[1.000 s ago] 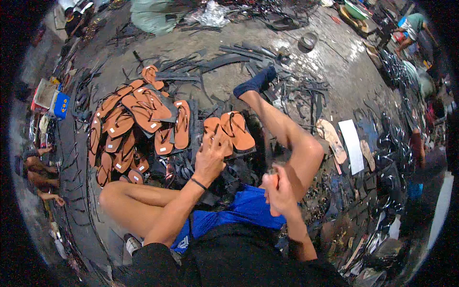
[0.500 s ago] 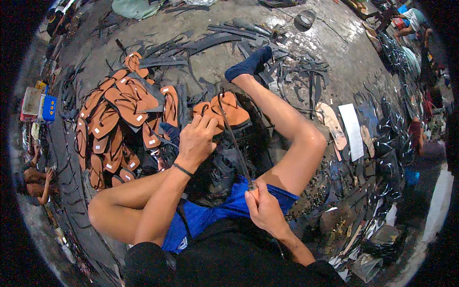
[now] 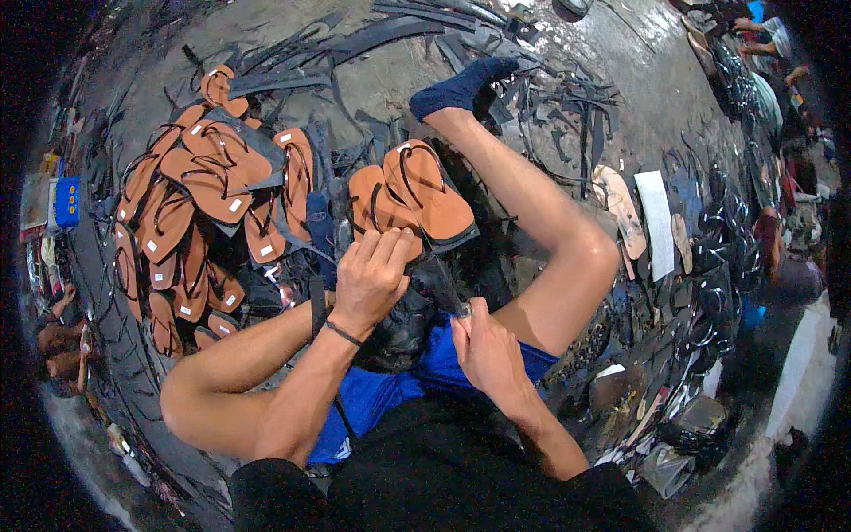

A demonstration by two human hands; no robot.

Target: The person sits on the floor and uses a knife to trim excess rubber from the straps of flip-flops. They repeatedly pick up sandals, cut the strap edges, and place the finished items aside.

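A pair of tan flip-flops with dark straps lies between my legs: a left flip-flop and a right flip-flop, the right one on a dark sheet that juts past its edge. My left hand has its fingers curled at the near end of the left flip-flop; its fingertips are partly hidden. My right hand is closed round the handle of a long, thin dark-bladed tool. The blade slants up and left, reaching the near edges of the pair close to my left fingers.
A heap of tan flip-flops with small white labels lies to the left. Dark rubber strips and offcuts cover the floor beyond. Loose soles and a white strip lie at the right. Other people are at both edges.
My right hand has moved up slightly, and the blade tip has come down from over the flip-flops to their near edge. My left hand has shifted down to the left one's near end.
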